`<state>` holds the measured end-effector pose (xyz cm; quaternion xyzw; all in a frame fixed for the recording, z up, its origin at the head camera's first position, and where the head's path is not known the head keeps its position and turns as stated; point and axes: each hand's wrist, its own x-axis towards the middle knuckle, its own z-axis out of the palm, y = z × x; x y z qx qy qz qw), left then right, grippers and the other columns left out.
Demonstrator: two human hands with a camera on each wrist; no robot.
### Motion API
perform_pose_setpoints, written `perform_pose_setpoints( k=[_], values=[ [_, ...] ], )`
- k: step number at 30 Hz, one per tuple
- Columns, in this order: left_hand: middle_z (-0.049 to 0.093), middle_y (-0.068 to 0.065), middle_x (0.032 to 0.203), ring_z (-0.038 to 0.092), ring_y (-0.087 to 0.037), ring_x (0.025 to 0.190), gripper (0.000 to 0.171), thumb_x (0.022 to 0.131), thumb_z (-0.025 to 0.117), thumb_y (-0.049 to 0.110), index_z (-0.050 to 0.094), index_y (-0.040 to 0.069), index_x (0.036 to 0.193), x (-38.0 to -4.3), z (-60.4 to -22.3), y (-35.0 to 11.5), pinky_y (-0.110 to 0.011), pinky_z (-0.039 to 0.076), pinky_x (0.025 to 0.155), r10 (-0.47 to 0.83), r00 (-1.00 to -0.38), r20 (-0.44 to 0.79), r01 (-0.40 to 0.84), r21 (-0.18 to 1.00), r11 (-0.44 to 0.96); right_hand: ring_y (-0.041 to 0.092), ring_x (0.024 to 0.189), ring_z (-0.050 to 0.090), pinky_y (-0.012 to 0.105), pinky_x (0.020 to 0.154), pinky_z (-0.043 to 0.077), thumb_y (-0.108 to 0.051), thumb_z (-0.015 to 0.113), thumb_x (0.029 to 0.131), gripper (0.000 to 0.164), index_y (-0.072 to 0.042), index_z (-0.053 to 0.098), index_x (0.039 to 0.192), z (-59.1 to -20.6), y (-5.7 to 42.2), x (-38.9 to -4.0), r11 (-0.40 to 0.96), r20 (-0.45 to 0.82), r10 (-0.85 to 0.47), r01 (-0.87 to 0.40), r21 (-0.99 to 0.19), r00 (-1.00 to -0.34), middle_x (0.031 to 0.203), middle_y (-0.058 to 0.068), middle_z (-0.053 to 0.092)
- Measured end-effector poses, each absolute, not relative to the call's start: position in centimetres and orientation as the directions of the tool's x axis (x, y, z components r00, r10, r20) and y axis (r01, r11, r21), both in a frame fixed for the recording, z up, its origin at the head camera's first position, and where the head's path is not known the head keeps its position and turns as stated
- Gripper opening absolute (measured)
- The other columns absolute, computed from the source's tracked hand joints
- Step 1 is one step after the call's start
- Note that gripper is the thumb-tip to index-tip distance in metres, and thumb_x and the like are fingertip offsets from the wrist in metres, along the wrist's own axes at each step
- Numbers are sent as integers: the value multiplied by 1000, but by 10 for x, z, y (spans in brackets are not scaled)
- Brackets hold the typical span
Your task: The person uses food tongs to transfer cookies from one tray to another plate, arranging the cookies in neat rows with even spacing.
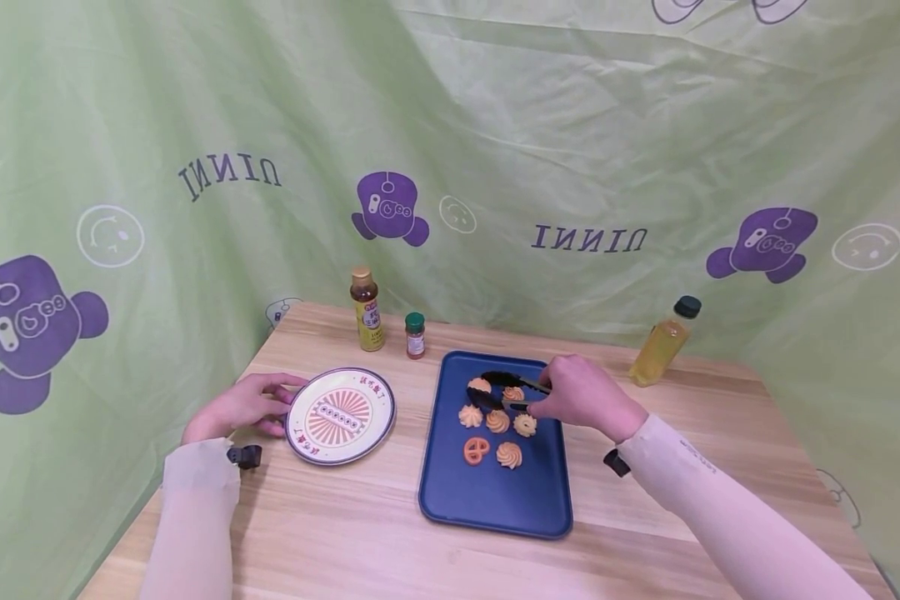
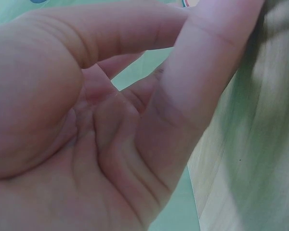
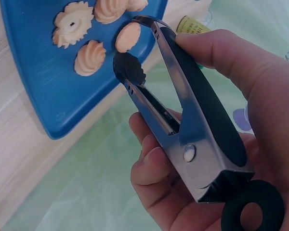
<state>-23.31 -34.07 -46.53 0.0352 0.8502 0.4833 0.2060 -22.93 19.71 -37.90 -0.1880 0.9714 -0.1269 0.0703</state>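
Note:
My right hand (image 1: 581, 392) grips a pair of metal tongs (image 3: 204, 103) with black handles and black tips. The tongs reach over the blue tray (image 1: 487, 504), their tips spread on either side of a piped cookie (image 3: 128, 37) near the tray's far side. Several swirled cookies (image 1: 509, 455) and one orange pretzel-shaped piece (image 1: 476, 451) lie on the tray. On the left, my left hand (image 1: 243, 406) holds the near-left rim of a round white plate (image 1: 378, 433) with a blue edge and red print. In the left wrist view, thumb and finger come together at the plate's edge.
Behind the plate stand a brown-and-yellow sauce bottle (image 1: 368, 312) and a small green-capped jar (image 1: 416, 337). A bottle of yellow liquid (image 1: 660, 346) stands at the back right. A green printed curtain (image 1: 487, 142) hangs behind the wooden table (image 1: 330, 533).

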Motion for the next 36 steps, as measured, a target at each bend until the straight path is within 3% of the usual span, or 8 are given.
perform_pose_setpoints(
  k=[3, 9, 12, 16, 19, 24, 28, 36],
  values=[
    [60, -26, 124, 73, -21, 84, 60, 106, 61, -8, 45, -8, 164, -233, -466, -343, -32, 74, 72, 261, -913, -312, -138, 841, 523, 11, 52, 33, 26, 54, 28, -31, 91, 90, 43, -16, 61, 64, -377, 192, -230, 893, -76, -392, -359, -272, -917, 61, -9, 33],
    [60, -26, 123, 73, -20, 83, 59, 107, 61, -7, 44, -10, 164, -231, -466, -345, -31, 74, 71, 269, -915, -301, -128, 849, 512, 11, 51, 34, 27, 54, 29, -32, 90, 90, 35, -13, 70, 70, -373, 178, -232, 889, -74, -398, -364, -279, -914, 61, -8, 34],
    [60, -25, 124, 73, -20, 84, 59, 107, 61, -7, 45, -9, 164, -230, -465, -345, -31, 74, 72, 259, -916, -307, -139, 847, 513, 11, 52, 38, 27, 55, 33, -32, 89, 89, 28, -12, 74, 76, -373, 168, -235, 879, -47, -411, -382, -286, -910, 62, -8, 42],
    [60, -25, 125, 73, -20, 85, 59, 107, 61, -6, 47, -7, 164, -230, -463, -343, -33, 74, 73, 246, -917, -315, -152, 843, 516, 10, 53, 47, 28, 58, 44, -33, 89, 91, 25, -9, 81, 88, -373, 153, -236, 856, -17, -441, -415, -310, -897, 70, -1, 64],
    [59, -25, 126, 73, -21, 86, 59, 108, 61, -5, 47, -5, 165, -230, -462, -342, -34, 75, 75, 241, -915, -324, -162, 841, 516, 10, 53, 49, 28, 59, 46, -34, 89, 92, 26, -8, 83, 93, -373, 139, -236, 839, -6, -459, -432, -330, -888, 74, 0, 68],
    [58, -25, 128, 74, -21, 86, 58, 109, 61, -4, 48, -3, 165, -230, -462, -341, -35, 75, 76, 227, -914, -337, -179, 836, 519, 11, 51, 49, 26, 54, 43, -36, 90, 94, 26, -14, 79, 86, -376, 110, -237, 821, -26, -474, -431, -374, -880, 66, -5, 59],
    [59, -24, 127, 74, -20, 85, 58, 108, 61, -5, 48, -5, 165, -230, -464, -341, -34, 74, 74, 236, -918, -318, -155, 836, 526, 11, 53, 54, 26, 54, 45, -36, 90, 94, 25, -13, 79, 89, -381, 85, -238, 800, -21, -493, -444, -403, -870, 68, -4, 64],
    [60, -24, 125, 73, -20, 84, 59, 106, 62, -6, 49, -6, 163, -230, -465, -342, -32, 74, 72, 249, -917, -311, -144, 842, 519, 13, 62, 51, 26, 55, 40, -36, 90, 91, 29, -13, 75, 81, -391, 38, -241, 787, 44, -537, -519, -333, -843, 73, -4, 58]
  ],
)
